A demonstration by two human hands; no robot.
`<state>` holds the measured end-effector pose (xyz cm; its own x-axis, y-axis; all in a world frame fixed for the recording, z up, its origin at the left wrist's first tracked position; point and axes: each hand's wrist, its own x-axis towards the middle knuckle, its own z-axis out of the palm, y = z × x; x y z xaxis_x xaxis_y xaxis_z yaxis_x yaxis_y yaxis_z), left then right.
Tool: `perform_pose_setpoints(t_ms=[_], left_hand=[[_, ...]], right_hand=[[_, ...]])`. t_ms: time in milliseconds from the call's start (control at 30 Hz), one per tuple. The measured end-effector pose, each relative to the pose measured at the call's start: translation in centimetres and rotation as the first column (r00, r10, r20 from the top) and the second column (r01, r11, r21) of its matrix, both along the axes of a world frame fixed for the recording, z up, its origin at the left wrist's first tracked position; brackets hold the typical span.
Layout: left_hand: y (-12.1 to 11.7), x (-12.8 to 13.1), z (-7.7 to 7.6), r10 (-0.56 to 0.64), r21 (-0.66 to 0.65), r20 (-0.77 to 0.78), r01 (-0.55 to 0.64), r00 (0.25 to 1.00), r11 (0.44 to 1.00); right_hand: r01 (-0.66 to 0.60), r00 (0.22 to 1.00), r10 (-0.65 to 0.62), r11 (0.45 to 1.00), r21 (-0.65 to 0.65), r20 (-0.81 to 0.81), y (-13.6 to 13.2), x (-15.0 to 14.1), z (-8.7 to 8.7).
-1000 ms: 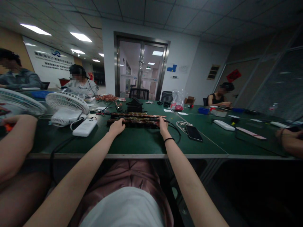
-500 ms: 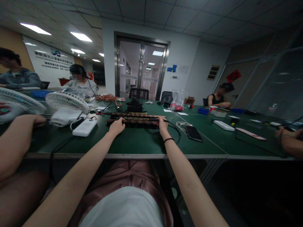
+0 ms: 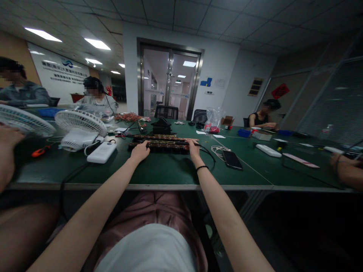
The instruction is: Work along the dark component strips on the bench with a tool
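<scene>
Looks forward and down from head height at the near edge of the table (image 3: pixel 159 175), in a single wide view. Takes in the lap (image 3: pixel 155 215) from very close at the bottom, with the rods (image 3: pixel 167 143) at middle distance between the left hand (image 3: pixel 140 152) and right hand (image 3: pixel 195 152). Faces the glass doors (image 3: pixel 169 81) beyond the far side, reaching from the sign (image 3: pixel 65 75) at left to the blinds (image 3: pixel 330 100) at right, and up to the ceiling (image 3: pixel 210 17).

Leftmost fan (image 3: pixel 28 120) cropped by left edge.
</scene>
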<state>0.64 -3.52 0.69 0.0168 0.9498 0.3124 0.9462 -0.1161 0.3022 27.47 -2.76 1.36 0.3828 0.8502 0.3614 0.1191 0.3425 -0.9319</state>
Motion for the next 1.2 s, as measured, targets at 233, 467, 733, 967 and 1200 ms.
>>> perform_pose_setpoints(t_ms=[233, 467, 733, 967, 1200], left_hand=[[-0.01, -0.04, 0.03, -0.024, -0.023, -0.031, 0.023, 0.999, 0.999], [0.09, -0.14, -0.07, -0.001, -0.004, -0.002, 0.001, 1.0, 1.0], [0.18, -0.18, -0.11, -0.018, -0.015, 0.005, 0.018, 1.0, 1.0], [-0.06, -0.16, 0.03, -0.015, -0.019, 0.0, 0.015, 1.0, 1.0], [0.05, -0.17, -0.05, -0.004, -0.018, 0.008, 0.004, 1.0, 1.0]], right_hand=[[0.033, 0.999, -0.033, 0.996, -0.085, -0.009, -0.89, -0.23, 0.59], [0.033, 0.999, -0.035, 0.996, -0.086, -0.018, -0.72, -0.16, 0.5], [0.032, 0.999, -0.031, 0.995, -0.091, 0.011, -0.73, -0.2, 0.49], [0.026, 1.0, -0.027, 0.995, -0.096, -0.013, -0.93, -0.3, 0.76], [0.02, 1.0, -0.021, 0.995, -0.096, -0.005, -0.63, -0.08, 0.43]])
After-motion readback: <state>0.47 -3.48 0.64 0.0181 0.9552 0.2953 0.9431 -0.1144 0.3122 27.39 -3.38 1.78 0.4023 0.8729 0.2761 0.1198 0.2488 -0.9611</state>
